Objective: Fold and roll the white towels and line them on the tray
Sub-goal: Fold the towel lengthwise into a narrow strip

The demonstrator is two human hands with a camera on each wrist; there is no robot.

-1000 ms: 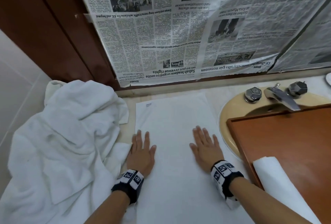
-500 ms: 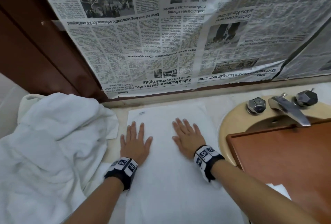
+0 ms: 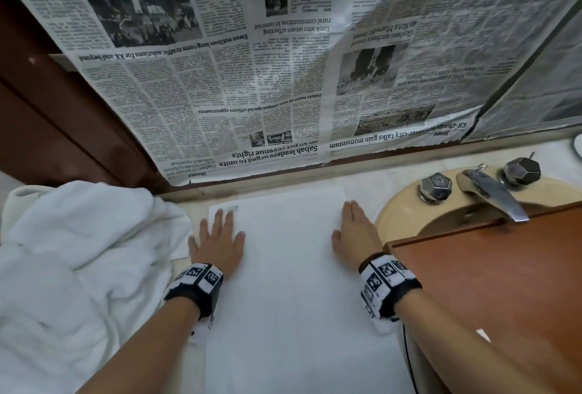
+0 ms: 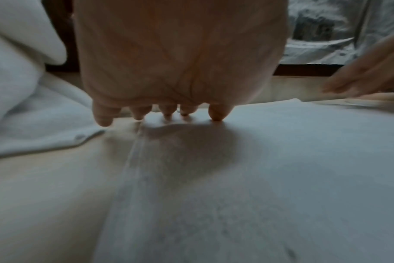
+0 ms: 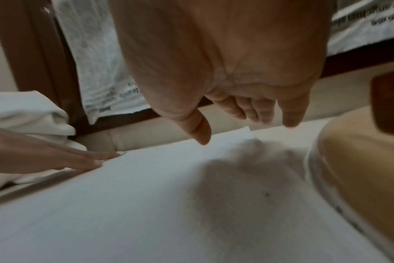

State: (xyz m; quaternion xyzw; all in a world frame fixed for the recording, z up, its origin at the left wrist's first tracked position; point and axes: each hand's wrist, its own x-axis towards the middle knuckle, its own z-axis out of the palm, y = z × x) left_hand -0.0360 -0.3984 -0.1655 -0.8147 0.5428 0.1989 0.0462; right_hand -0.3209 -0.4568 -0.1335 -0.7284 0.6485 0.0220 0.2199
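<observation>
A white towel (image 3: 289,267) lies flat and lengthwise on the counter, its far edge near the wall. My left hand (image 3: 219,236) presses flat on its far left corner, fingers straight (image 4: 167,113). Flat at the towel's far right edge, beside the sink, lies my right hand (image 3: 354,229), fingers straight (image 5: 254,113). The brown wooden tray (image 3: 491,283) sits over the sink at the right. In the left wrist view the towel (image 4: 259,178) spreads under the palm; the towel (image 5: 124,204) fills the lower part of the right wrist view.
A heap of crumpled white towels (image 3: 72,267) lies at the left. The beige sink (image 3: 406,214) carries a chrome tap (image 3: 491,195) and two knobs. Newspaper (image 3: 283,62) covers the wall behind. A dark wooden frame (image 3: 63,129) stands at far left.
Both hands slid away from me along the towel and spread apart, the left to the far left corner, the right to the far right edge. The camera tilted up.
</observation>
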